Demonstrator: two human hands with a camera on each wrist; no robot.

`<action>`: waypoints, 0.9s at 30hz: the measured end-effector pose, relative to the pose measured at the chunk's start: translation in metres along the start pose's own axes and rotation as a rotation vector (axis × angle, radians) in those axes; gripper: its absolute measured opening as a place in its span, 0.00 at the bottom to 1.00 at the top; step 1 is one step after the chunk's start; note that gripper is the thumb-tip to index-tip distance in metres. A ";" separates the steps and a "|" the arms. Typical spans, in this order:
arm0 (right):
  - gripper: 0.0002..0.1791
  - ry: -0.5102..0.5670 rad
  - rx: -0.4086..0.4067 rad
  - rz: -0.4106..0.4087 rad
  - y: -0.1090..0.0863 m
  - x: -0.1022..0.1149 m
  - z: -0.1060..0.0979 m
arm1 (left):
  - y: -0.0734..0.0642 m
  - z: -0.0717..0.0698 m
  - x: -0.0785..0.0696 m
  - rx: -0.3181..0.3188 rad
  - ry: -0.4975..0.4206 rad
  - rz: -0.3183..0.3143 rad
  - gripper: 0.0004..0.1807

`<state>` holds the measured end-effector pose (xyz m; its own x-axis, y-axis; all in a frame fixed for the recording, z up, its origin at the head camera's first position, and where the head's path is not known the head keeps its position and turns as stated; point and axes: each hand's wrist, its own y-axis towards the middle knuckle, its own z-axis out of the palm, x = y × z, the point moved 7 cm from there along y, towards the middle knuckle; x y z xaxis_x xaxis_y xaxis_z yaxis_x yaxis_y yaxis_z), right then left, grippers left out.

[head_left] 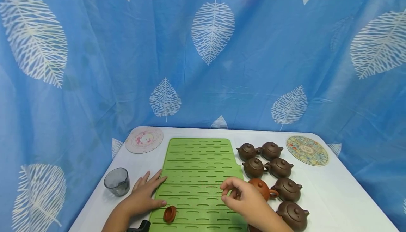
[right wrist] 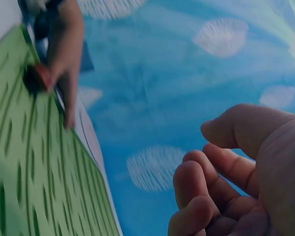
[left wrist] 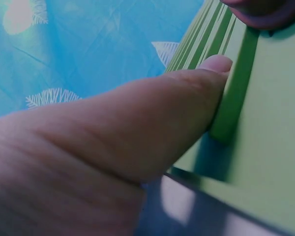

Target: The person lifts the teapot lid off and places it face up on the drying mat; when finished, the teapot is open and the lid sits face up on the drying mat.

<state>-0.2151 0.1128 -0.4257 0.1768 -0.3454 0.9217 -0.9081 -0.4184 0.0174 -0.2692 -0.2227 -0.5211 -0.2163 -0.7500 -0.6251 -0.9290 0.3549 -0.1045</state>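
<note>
Grn slotted mat (head_left: 197, 185), long axis away frm me, my L grip (head_left: 145, 194) spread on L edge, R grip (head_left: 245, 199) loosely curled nr R edge.

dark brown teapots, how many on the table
6 clearly: two teapots at the left column's far end, four down the right column. The right hand may hide another at the frame's bottom.

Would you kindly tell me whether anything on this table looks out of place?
Yes: a small reddish-brown lid lies alone on the green mat, near the left hand, with its hollow side showing. It looks odd because the teapots are clustered on the right, away from it. I see no spill or damage.
</note>
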 end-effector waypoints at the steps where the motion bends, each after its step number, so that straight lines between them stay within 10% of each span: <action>1: 0.10 -0.007 -0.013 0.004 -0.003 -0.002 -0.008 | 0.000 0.000 0.001 -0.006 -0.005 0.001 0.53; 27: 0.21 -0.333 -0.282 0.373 -0.091 -0.087 -0.130 | 0.002 0.003 0.005 -0.007 0.009 -0.003 0.52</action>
<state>-0.1975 0.2898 -0.4575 -0.1066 -0.6921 0.7139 -0.9900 0.0071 -0.1409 -0.2711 -0.2239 -0.5270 -0.2160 -0.7563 -0.6176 -0.9317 0.3489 -0.1014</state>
